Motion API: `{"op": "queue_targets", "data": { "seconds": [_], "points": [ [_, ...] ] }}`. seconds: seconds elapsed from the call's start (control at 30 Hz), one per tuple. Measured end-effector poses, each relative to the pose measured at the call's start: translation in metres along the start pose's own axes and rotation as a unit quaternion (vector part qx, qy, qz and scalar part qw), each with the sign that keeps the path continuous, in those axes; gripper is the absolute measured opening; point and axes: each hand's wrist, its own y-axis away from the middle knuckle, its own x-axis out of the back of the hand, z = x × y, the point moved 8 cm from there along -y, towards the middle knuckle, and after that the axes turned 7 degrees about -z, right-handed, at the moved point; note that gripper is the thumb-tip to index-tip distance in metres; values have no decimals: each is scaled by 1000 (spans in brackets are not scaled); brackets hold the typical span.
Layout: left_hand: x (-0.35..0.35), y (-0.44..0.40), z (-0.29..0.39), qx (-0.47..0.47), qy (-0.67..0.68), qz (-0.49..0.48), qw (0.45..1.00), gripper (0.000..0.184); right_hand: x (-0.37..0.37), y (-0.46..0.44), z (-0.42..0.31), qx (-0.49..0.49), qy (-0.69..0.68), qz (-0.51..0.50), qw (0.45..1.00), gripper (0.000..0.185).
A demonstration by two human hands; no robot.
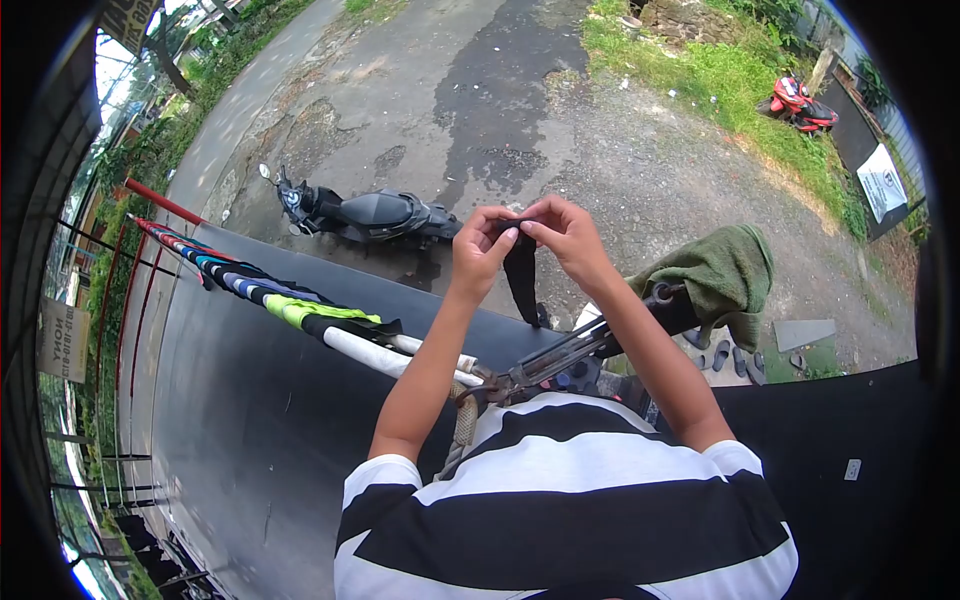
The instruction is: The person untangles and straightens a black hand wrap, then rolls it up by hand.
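Left hand (pixel 481 250) and right hand (pixel 562 232) both got a pinched grip on the cloth (pixel 520 273) along its top edge, open road (pixel 385 85) far side.

Ahead of the hands (pixel 483 250) is open air; white pole (pixel 362 350) and green cloth (pixel 728 270) obstruct either side.

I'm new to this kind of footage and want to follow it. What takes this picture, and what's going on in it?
There is no machine here. One camera, worn on the person's head, looks down past the striped shirt. The left hand and right hand are bare and pinch a black strip of cloth that hangs down. Coloured cloths line a pole above a large dark surface; whether they touch it, I can't tell. A green cloth is bunched at the right, and a dark motorcycle stands beyond.
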Motion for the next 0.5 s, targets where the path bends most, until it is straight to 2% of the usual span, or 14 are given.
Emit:
{"op": "queue_targets", "data": {
  "seconds": [0.5],
  "points": [
    [-2, 1, 4, -29, -12, -7, 999, 18, 2, -1, 5, -14, -31, -6, 999, 13]
  ]
}}
